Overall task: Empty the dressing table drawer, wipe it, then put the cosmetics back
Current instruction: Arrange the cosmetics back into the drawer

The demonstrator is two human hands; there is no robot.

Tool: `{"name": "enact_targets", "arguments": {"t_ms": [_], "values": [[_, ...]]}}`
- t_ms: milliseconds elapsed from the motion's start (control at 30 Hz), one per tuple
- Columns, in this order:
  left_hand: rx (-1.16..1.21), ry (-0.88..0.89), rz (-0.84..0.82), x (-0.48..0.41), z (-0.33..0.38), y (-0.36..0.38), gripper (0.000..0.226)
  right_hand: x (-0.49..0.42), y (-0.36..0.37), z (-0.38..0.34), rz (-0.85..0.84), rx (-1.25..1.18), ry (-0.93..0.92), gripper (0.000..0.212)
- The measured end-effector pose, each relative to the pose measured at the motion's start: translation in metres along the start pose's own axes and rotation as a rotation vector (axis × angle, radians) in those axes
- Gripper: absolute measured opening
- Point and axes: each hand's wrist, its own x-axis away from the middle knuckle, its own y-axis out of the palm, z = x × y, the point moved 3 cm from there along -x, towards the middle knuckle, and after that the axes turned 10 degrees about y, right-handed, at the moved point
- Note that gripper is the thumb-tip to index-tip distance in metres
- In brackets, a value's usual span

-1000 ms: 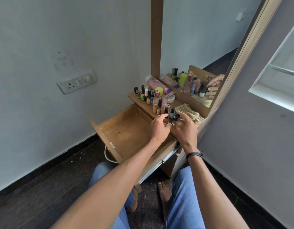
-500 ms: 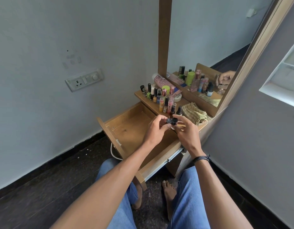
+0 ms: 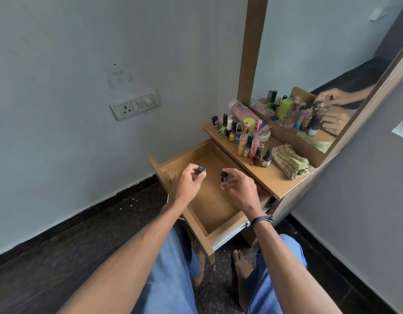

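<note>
Both hands hang over the open drawer (image 3: 213,205), which is pulled out from under the table (image 3: 271,181). The left hand (image 3: 185,185) has its grip curled round a small dark-capped bottle (image 3: 201,169), close to the drawer's front panel. The right hand (image 3: 240,189) pinches a second black-capped bottle (image 3: 223,177) in its fingertips, above the drawer's bare floor. The two bottles do not touch. A cluster of nail polish bottles (image 3: 241,138) stands at the table's back left, and a folded checked cloth (image 3: 288,164) lies near its right edge.
</note>
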Motion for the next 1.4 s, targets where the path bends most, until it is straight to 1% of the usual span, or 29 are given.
{"name": "enact_targets", "arguments": {"t_ms": [100,200,333,433,567,733,867,933,1033,1167,1267,1400], "values": [[-0.09,-0.038,0.008,-0.016,-0.004,-0.003,0.025,-0.01,0.017,-0.002,-0.012,0.017,0.022,0.04],[-0.136,-0.095,-0.037,-0.034,-0.008,0.003,0.026,-0.025,0.03,-0.004,0.02,0.048,0.017,0.035],[-0.144,-0.171,-0.126,-0.056,-0.016,0.024,0.027,-0.049,0.042,-0.005,0.058,0.078,0.037,0.033],[-0.105,-0.21,-0.144,-0.073,-0.023,0.043,0.027,-0.068,0.051,-0.003,0.071,0.084,0.066,0.034],[-0.08,-0.238,-0.139,-0.095,-0.028,0.065,0.027,-0.09,0.061,-0.003,0.12,0.071,0.053,0.033],[-0.09,-0.253,-0.122,-0.11,-0.042,0.084,0.026,-0.113,0.077,-0.003,0.154,0.076,0.01,0.037],[-0.094,-0.242,-0.09,-0.115,-0.05,0.09,0.028,-0.123,0.088,-0.002,0.192,0.114,-0.037,0.04],[-0.101,-0.236,-0.078,-0.116,-0.052,0.09,0.029,-0.126,0.092,0.0,0.205,0.143,-0.035,0.037],[-0.12,-0.232,-0.065,-0.115,-0.053,0.09,0.03,-0.128,0.095,0.002,0.209,0.161,-0.041,0.032],[-0.12,-0.268,-0.031,-0.114,-0.054,0.089,0.028,-0.128,0.095,0.005,0.205,0.14,-0.031,0.033],[-0.118,-0.28,-0.031,-0.114,-0.055,0.088,0.025,-0.128,0.094,0.006,0.222,0.181,-0.046,0.029],[-0.111,-0.301,-0.039,-0.114,-0.058,0.087,0.024,-0.13,0.096,0.011,0.197,0.219,-0.05,0.03]]}}
